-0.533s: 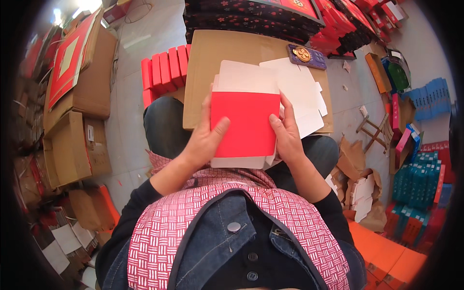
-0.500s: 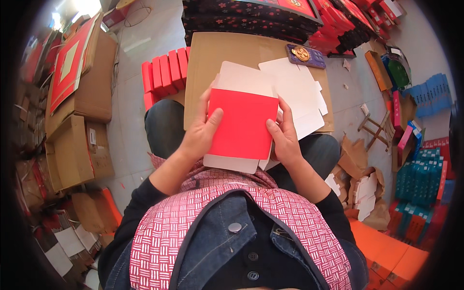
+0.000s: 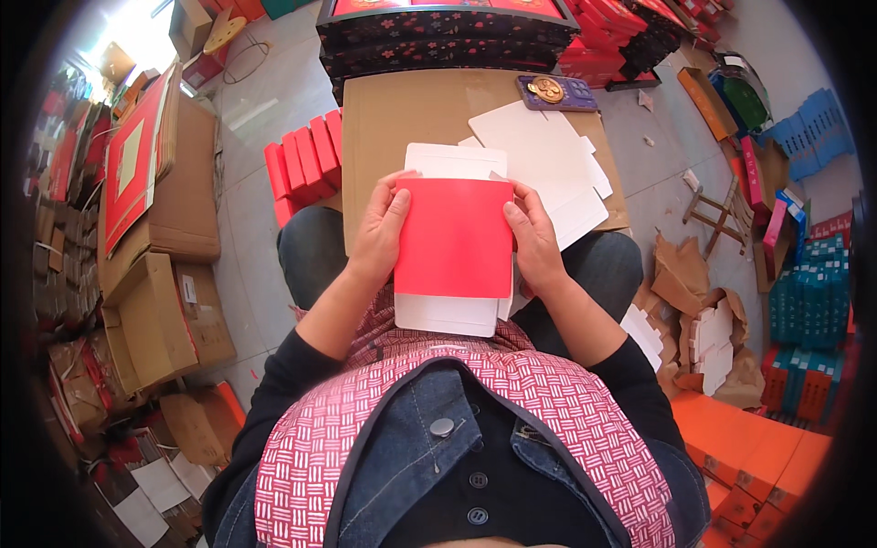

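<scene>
The left hand (image 3: 376, 230) and the right hand (image 3: 537, 241) pinch opposite side edges of one red cardboard box with white flaps (image 3: 454, 239). It is above the lap, beside white cardboard sheets (image 3: 541, 157) lying on brown cardboard (image 3: 379, 128).

Purple phone (image 3: 579, 95) with gold round ornament (image 3: 546, 89), lying on a brown carton top (image 3: 379, 128). Just beyond it, stacked black flower-print boxes (image 3: 438, 44). Over on the left, an open cardboard carton (image 3: 146, 321), and a red panel (image 3: 137, 151) with pale centre tilted against brown cardboard. On the right: small wooden frame (image 3: 720, 221), maybe a stool, hard to tell from here; crumpled brown paper (image 3: 678, 274) near it; blue packs (image 3: 808, 137); teal boxes (image 3: 808, 294); orange boxes (image 3: 744, 437) nearest, low down.
</scene>
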`<control>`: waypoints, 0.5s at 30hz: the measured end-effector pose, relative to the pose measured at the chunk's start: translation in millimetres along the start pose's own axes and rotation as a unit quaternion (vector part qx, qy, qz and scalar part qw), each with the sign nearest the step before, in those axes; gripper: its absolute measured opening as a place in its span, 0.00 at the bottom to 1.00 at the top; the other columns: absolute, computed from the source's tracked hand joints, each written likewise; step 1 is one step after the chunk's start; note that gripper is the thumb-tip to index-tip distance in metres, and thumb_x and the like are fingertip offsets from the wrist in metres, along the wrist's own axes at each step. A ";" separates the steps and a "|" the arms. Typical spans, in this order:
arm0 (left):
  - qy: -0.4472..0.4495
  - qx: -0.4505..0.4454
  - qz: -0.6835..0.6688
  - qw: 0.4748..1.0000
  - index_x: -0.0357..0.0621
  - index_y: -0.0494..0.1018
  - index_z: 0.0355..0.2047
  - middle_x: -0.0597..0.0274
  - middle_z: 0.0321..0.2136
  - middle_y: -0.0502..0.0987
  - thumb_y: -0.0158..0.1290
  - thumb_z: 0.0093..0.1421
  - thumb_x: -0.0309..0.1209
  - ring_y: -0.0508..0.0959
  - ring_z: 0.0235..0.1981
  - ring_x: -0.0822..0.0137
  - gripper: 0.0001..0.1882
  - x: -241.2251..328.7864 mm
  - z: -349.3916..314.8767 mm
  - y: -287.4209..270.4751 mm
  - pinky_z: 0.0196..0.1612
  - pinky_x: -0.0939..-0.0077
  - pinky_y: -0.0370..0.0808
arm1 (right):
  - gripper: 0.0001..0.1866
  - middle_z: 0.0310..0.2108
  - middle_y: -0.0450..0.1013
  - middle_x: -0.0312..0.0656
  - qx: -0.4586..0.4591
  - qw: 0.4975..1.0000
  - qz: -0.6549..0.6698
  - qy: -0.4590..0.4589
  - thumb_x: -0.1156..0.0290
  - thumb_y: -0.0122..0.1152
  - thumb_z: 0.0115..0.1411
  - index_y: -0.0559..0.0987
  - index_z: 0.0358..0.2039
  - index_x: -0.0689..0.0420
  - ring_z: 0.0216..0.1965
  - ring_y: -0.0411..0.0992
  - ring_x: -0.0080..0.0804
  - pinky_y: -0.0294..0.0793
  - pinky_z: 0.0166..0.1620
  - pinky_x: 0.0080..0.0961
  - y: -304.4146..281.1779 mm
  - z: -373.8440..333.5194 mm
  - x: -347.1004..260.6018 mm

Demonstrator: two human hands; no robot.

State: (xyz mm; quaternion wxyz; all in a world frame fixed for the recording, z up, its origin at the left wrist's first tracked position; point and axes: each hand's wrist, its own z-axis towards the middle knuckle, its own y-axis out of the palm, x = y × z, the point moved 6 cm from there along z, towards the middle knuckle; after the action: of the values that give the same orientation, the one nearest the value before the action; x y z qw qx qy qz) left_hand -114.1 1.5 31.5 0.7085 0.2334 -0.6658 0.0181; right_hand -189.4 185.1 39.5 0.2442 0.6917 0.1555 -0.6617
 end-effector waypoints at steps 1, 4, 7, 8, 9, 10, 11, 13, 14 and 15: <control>-0.026 -0.004 -0.016 1.000 0.39 0.65 0.54 0.63 0.44 0.73 0.41 0.69 0.33 0.72 0.43 0.76 0.17 -5.8 0.0 -3.3 0.47 0.83 0.71 | 0.20 0.47 0.68 0.42 0.002 1.000 -0.010 -0.005 0.67 0.44 0.68 0.62 0.56 0.64 0.47 0.67 0.23 0.68 0.50 0.19 -0.1 1.2 -0.6; -0.092 -0.011 -0.059 0.994 0.37 0.70 0.51 0.64 0.38 0.75 0.42 0.69 0.33 0.74 0.39 0.76 0.16 -14.7 0.4 -10.5 0.44 0.84 0.72 | 0.18 0.45 0.70 0.41 0.008 0.999 -0.031 -0.004 0.66 0.43 0.68 0.67 0.53 0.65 0.45 0.69 0.21 0.70 0.48 0.18 -3.0 8.5 2.2; -0.126 0.004 -0.107 0.986 0.34 0.71 0.48 0.64 0.35 0.76 0.44 0.68 0.32 0.75 0.36 0.75 0.16 -7.7 1.4 -9.2 0.43 0.83 0.73 | 0.16 0.42 0.73 0.40 0.017 0.999 -0.030 0.027 0.67 0.47 0.67 0.71 0.48 0.65 0.42 0.70 0.20 0.71 0.45 0.17 -9.2 18.5 12.6; -0.129 0.015 -0.134 0.982 0.33 0.71 0.48 0.63 0.36 0.75 0.44 0.68 0.32 0.76 0.36 0.75 0.16 -2.3 1.2 -6.4 0.43 0.83 0.74 | 0.15 0.41 0.73 0.40 0.022 0.999 -0.028 0.037 0.67 0.49 0.66 0.73 0.46 0.66 0.41 0.70 0.19 0.71 0.44 0.17 -10.6 19.6 11.9; -0.132 0.027 -0.158 0.978 0.32 0.71 0.48 0.62 0.36 0.75 0.45 0.67 0.31 0.76 0.36 0.74 0.16 2.2 1.0 -5.1 0.43 0.82 0.74 | 0.14 0.40 0.74 0.40 0.027 0.998 -0.023 0.046 0.67 0.51 0.66 0.75 0.43 0.66 0.40 0.71 0.19 0.72 0.43 0.18 -11.4 20.6 11.4; -0.124 0.025 -0.151 0.980 0.32 0.71 0.48 0.60 0.38 0.76 0.45 0.67 0.31 0.77 0.37 0.73 0.15 0.4 3.3 -9.4 0.44 0.80 0.74 | 0.13 0.41 0.74 0.40 0.017 0.999 -0.020 0.035 0.68 0.52 0.65 0.76 0.43 0.66 0.40 0.71 0.19 0.72 0.43 0.18 -12.0 22.6 11.6; -0.116 0.022 -0.144 0.983 0.32 0.71 0.49 0.59 0.39 0.77 0.46 0.67 0.30 0.77 0.38 0.72 0.15 -5.2 7.0 -17.0 0.44 0.79 0.75 | 0.13 0.41 0.74 0.40 0.008 1.000 -0.018 0.024 0.69 0.53 0.65 0.76 0.42 0.66 0.40 0.71 0.19 0.72 0.43 0.17 -13.2 25.1 13.9; -0.122 0.025 -0.148 0.981 0.31 0.72 0.47 0.58 0.41 0.76 0.47 0.66 0.28 0.77 0.39 0.71 0.14 -6.1 10.6 -18.8 0.45 0.78 0.75 | 0.11 0.42 0.74 0.40 -0.004 1.000 -0.013 -0.005 0.71 0.54 0.64 0.77 0.42 0.65 0.39 0.71 0.20 0.72 0.44 0.17 -13.8 27.8 14.5; -0.136 0.030 -0.157 0.978 0.30 0.73 0.46 0.59 0.42 0.75 0.48 0.65 0.27 0.76 0.40 0.72 0.13 -6.6 11.1 -18.3 0.45 0.79 0.74 | 0.11 0.42 0.74 0.40 -0.007 1.000 -0.010 -0.025 0.72 0.55 0.63 0.77 0.42 0.65 0.39 0.72 0.21 0.72 0.44 0.17 -13.2 28.7 13.2; -0.150 0.036 -0.167 0.974 0.29 0.73 0.45 0.61 0.42 0.74 0.49 0.64 0.25 0.75 0.40 0.73 0.13 -7.0 11.1 -17.4 0.46 0.80 0.73 | 0.10 0.42 0.74 0.39 -0.010 0.999 -0.007 -0.044 0.73 0.56 0.62 0.77 0.41 0.65 0.39 0.72 0.21 0.72 0.44 0.17 -12.3 29.0 11.3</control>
State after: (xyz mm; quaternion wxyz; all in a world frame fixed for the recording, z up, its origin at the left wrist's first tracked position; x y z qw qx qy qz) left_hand -119.4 -16.0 19.6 0.5846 0.3669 -0.7149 -0.1119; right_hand -219.5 178.3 26.4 0.2530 0.6585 0.1562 -0.6914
